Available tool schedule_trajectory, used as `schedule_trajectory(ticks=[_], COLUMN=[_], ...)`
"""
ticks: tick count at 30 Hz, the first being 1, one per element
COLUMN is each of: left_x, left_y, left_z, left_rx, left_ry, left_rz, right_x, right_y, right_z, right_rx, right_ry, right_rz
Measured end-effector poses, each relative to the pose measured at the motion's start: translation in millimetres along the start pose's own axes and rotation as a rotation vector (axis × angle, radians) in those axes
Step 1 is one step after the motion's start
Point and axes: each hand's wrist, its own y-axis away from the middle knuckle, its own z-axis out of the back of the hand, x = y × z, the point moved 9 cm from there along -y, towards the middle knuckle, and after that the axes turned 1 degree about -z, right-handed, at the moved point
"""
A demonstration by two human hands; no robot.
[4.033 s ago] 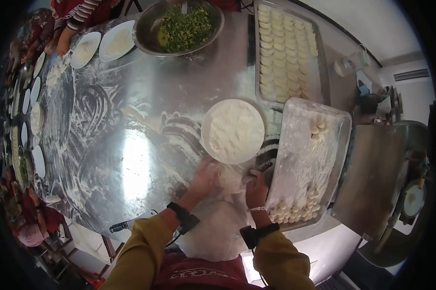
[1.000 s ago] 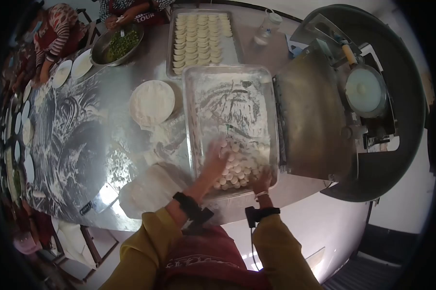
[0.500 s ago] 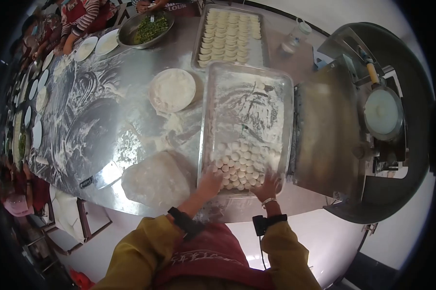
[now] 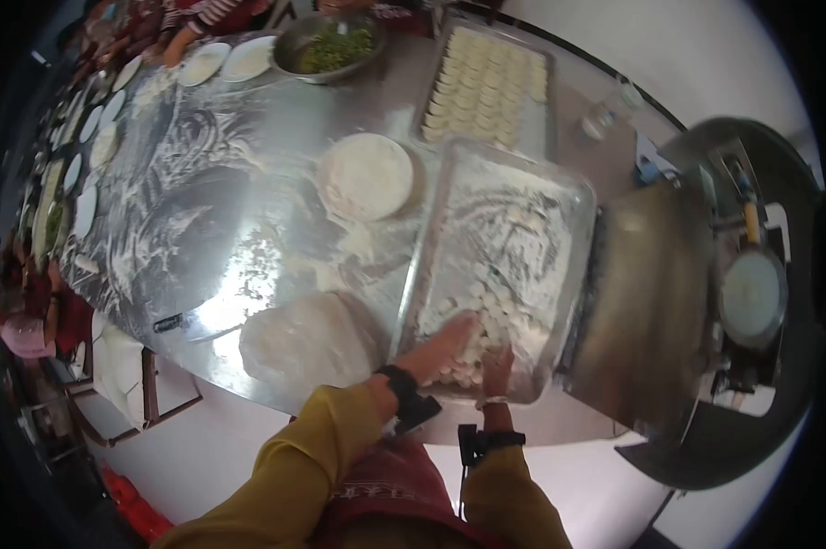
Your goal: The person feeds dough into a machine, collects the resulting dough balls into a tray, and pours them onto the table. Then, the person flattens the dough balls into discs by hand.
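Small pale dough balls [image 4: 492, 316] lie heaped in the near half of a floured metal tray [image 4: 585, 229]. My left hand [image 4: 449, 343] reaches over the tray's left side and rests on the balls, its fingertips blurred. Close to its right, my right hand [image 4: 496, 371] is among the balls near the tray's front edge; its fingers are smeared by motion. Whether either hand grips any balls cannot be made out. A large dough mass [image 4: 307, 343] under a clear cover sits left of the tray.
A white round bowl of flour [image 4: 365, 177] is left of the tray. Behind it stand a tray of dumplings [image 4: 486, 87] and a bowl of chopped greens [image 4: 330, 48]. A knife [image 4: 198, 325] lies at left. Co-workers stand around the far and left edges.
My hands have moved closer together over the dough balls, the left one going forward and right. The balls are more bunched. The whole view has shifted and tilted.
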Motion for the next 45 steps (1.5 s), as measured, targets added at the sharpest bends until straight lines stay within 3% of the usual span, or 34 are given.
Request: schedule_trajectory(ticks=[2, 5, 6, 7, 8, 9, 10, 12, 15, 16, 18, 19, 21, 22, 24, 26, 27, 28, 29, 31, 33, 36, 39, 40, 41, 45], left_x=[-4.2, -24.4, -26.8, -27.2, 1.5, 28.0, -12.1, -84.3, -165.1, -192.5, -189.0, -150.0, -135.6, -141.3, -155.6, -122.2, -94.5, -82.6, -70.8, -113.0, -155.2, -178.3, -202.9, -198.2, -192.6, -200.8], left_y=[-6.1, -2.3, -2.8, -4.2, -22.0, -34.4, -26.6, -3.3, 60.1, 87.2, 118.4, 121.1, 165.2, 209.2, 298.7, 352.2, 372.1, 393.1, 414.2, 449.4, 471.4, 483.6, 504.2, 517.5, 526.8, 564.4], left_z=[-4.7, -9.9, -14.5, -14.5, -12.3, -10.5, -0.6, 33.3, 99.8, 125.1, 189.6, 230.3, 295.9, 329.3, 407.2, 482.0, 520.4, 542.2, 563.9, 590.5, 613.8, 650.8, 664.1, 669.5, 674.9, 708.6], left_rx=[-0.049, -0.162, -0.186, -0.204, -0.160, -0.189, -0.216, -0.313, -0.417, -0.404, -0.491, -0.590, -0.657, -0.594, -0.883, -0.807, -0.807, -0.847, -0.891, -0.935, -1.018, -0.895, -0.917, -1.020, -0.990, -0.994], left_ry=[0.139, 0.483, 0.528, 0.514, 0.153, -0.204, -0.358, -0.306, 0.247, 0.378, 0.313, 0.115, 0.249, 0.572, 0.620, 0.275, 0.183, 0.357, 0.529, 0.833, 0.886, 0.747, 0.421, 0.510, 0.485, 0.268], left_rz=[0.038, 0.187, 0.198, 0.180, -0.015, -0.210, -0.217, -0.129, 0.122, 0.194, 0.083, -0.097, -0.030, 0.206, 0.319, 0.240, 0.163, 0.136, 0.105, 0.155, 0.073, -0.130, -0.035, 0.052, 0.078, 0.088], right_x=[-9.8, -75.0, -42.0, -0.6, 38.3, 57.8, 74.9, 118.0, 219.9, 243.9, 291.0, 317.4, 341.2, 335.3, 359.4, 371.0, 373.2, 377.6, 377.8, 391.0, 413.7, 416.4, 402.0, 375.4, 357.5, 349.9], right_y=[-8.2, -31.2, -21.7, -11.3, -1.5, 2.8, 6.4, 14.1, 47.1, 51.7, 64.2, 71.6, 81.5, 80.8, 97.2, 118.5, 123.5, 129.6, 136.0, 149.6, 159.0, 141.0, 104.8, 80.6, 62.0, 20.6], right_z=[-5.0, -18.1, -11.3, -6.1, -4.3, -5.7, -9.5, -24.4, -75.8, -93.3, -156.9, -191.9, -275.3, -322.6, -428.6, -525.9, -564.1, -596.1, -617.6, -648.8, -642.0, -616.0, -579.7, -572.4, -562.1, -546.1], right_rx=[-0.039, -0.014, -0.076, -0.155, -0.137, -0.195, -0.253, -0.252, -0.219, -0.246, -0.134, -0.078, -0.171, -0.203, 0.089, 0.446, 0.496, 0.545, 0.616, 0.750, 0.714, 0.578, 0.349, 0.260, 0.175, 0.006], right_ry=[-0.189, -0.653, -0.569, -0.292, -0.184, -0.203, -0.220, -0.268, -0.419, -0.230, -0.152, -0.109, 0.176, 0.255, 0.214, 0.002, 0.061, 0.118, -0.065, -0.438, -0.417, -0.179, 0.098, 0.165, 0.232, 0.264], right_rz=[0.015, 0.112, 0.060, 0.008, -0.135, -0.085, -0.032, 0.069, 0.126, 0.227, 0.340, 0.396, 0.488, 0.479, 0.381, 0.173, 0.240, 0.304, 0.285, 0.246, 0.307, 0.332, 0.284, 0.289, 0.291, 0.270])
